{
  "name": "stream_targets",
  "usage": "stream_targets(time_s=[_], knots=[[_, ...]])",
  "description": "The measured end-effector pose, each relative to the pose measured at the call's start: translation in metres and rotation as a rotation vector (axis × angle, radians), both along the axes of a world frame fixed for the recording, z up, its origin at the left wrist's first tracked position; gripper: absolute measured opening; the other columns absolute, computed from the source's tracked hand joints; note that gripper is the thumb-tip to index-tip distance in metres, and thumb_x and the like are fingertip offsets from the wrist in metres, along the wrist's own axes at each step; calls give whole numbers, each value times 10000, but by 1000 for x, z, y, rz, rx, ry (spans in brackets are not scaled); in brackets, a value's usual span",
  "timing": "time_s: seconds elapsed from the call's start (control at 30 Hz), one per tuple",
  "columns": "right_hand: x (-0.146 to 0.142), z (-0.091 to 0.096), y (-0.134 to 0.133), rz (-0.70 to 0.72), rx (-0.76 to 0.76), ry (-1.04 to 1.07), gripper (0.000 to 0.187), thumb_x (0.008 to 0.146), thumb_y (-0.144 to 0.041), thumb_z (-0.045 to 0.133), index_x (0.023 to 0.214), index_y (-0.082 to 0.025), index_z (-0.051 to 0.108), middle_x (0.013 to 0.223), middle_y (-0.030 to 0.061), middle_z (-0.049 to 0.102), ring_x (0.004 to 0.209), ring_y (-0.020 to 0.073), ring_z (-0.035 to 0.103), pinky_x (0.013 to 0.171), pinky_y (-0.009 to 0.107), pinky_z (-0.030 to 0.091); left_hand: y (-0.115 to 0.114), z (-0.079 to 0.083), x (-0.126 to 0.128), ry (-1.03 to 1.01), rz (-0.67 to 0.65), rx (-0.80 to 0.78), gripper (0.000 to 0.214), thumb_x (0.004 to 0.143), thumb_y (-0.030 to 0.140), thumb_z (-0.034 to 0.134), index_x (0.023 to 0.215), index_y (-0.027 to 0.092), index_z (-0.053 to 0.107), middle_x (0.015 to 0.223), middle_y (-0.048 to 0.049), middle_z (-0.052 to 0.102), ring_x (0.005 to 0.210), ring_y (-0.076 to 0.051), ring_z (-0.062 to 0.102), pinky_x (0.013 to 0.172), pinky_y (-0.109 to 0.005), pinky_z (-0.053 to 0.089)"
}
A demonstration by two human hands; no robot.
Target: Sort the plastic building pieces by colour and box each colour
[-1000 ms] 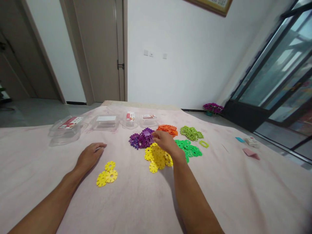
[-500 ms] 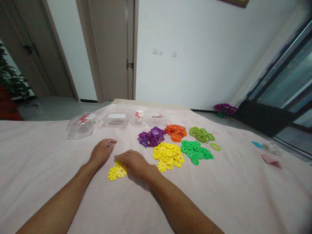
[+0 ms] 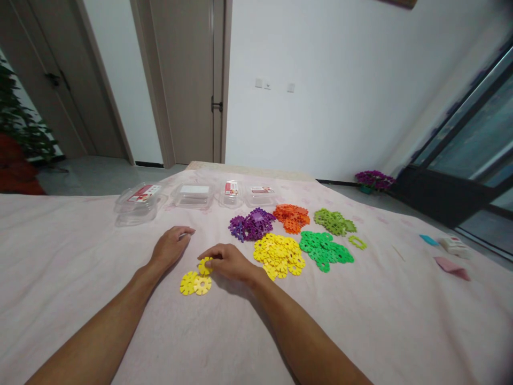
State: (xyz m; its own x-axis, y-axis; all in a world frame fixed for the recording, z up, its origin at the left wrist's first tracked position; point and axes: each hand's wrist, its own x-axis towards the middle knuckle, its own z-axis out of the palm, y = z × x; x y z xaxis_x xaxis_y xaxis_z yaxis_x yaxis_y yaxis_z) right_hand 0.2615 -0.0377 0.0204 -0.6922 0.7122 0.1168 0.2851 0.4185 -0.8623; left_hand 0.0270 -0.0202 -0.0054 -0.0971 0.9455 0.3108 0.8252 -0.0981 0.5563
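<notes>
My right hand [image 3: 226, 262] pinches a yellow snowflake disc [image 3: 205, 265] just above two joined yellow discs [image 3: 195, 283] lying on the pink cloth [image 3: 100, 299]. My left hand [image 3: 170, 248] rests flat on the cloth to the left, fingers stretched, holding nothing. To the right lie a yellow pile [image 3: 279, 255], a purple pile [image 3: 251, 225], an orange pile [image 3: 292, 217], a dark green pile [image 3: 324, 249] and a light green pile [image 3: 333, 221].
Several clear plastic boxes [image 3: 138, 202] stand in a row at the far side of the cloth. A light green square frame [image 3: 357, 242] lies by the green piles. Small blue, white and pink items [image 3: 449, 251] lie at the right. Doors, a wall and glass panels stand behind.
My right hand went from the coloured piles to the small yellow group at the left, then lifted slightly with one yellow disc pinched. My left hand stayed put.
</notes>
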Motion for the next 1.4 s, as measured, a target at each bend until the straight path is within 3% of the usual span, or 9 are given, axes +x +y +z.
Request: stream_targets(time_s=[0.1,0.27,0.37,0.53,0.8,1.03,1.2,1.3,1.4], knots=[[0,4,-2,132,-57,-76,345,834,-191,645,1171,-220,713,879,6,700,720,121,608,653,226,464,-1,0,0,2,-1,1,395,823,326,441,1058,196,731,1173,-63,713,1124,-236,632,1031,-348,442],[-3,13,-9,208,256,-279,362,774,-186,700,1126,-267,728,918,7,686,807,152,601,686,227,454,-1,1,0,0,3,-3,391,820,333,450,1057,205,734,1175,-55,713,1130,-235,629,1033,-339,440],[-5,18,-14,199,294,-346,365,773,-248,724,1138,-266,719,999,26,663,845,159,600,691,222,452,0,0,-1,-4,-6,1,388,824,337,454,1059,203,731,1177,-58,709,1134,-236,623,1032,-344,439],[-7,24,-21,150,225,-431,328,753,-347,743,1066,-254,723,1051,27,644,854,148,597,671,207,435,1,-2,-2,-16,-1,-11,393,833,334,445,1070,188,723,1185,-64,703,1135,-229,619,1043,-347,430],[-9,29,-24,107,112,-445,279,678,-365,752,916,-239,680,880,-28,680,704,122,583,549,201,375,-1,1,-1,15,8,-25,403,824,352,441,1061,206,732,1193,-52,703,1142,-236,621,1033,-351,439],[-9,16,-27,108,-18,-242,210,686,-250,725,886,-222,664,806,-41,665,655,98,564,541,187,364,0,-1,-2,17,10,-30,418,821,357,430,1068,197,727,1205,-61,695,1154,-235,612,1048,-353,427],[-9,6,-21,92,-227,-84,202,664,-129,710,853,-181,663,791,-30,658,649,84,562,562,170,389,2,-2,-2,23,8,-23,422,820,365,429,1065,194,726,1204,-66,696,1149,-239,615,1051,-362,426],[-1,14,-10,31,-343,-41,194,646,-87,697,819,-160,652,717,-39,632,602,76,543,544,166,393,1,-2,-1,23,9,-22,422,820,359,426,1067,194,725,1198,-67,700,1146,-239,617,1048,-362,429],[21,34,6,-28,-331,-51,185,630,-65,681,788,-153,637,689,-44,621,594,76,537,540,166,389,0,0,0,24,4,-23,418,823,358,427,1067,196,726,1199,-63,701,1149,-238,617,1050,-359,429]])
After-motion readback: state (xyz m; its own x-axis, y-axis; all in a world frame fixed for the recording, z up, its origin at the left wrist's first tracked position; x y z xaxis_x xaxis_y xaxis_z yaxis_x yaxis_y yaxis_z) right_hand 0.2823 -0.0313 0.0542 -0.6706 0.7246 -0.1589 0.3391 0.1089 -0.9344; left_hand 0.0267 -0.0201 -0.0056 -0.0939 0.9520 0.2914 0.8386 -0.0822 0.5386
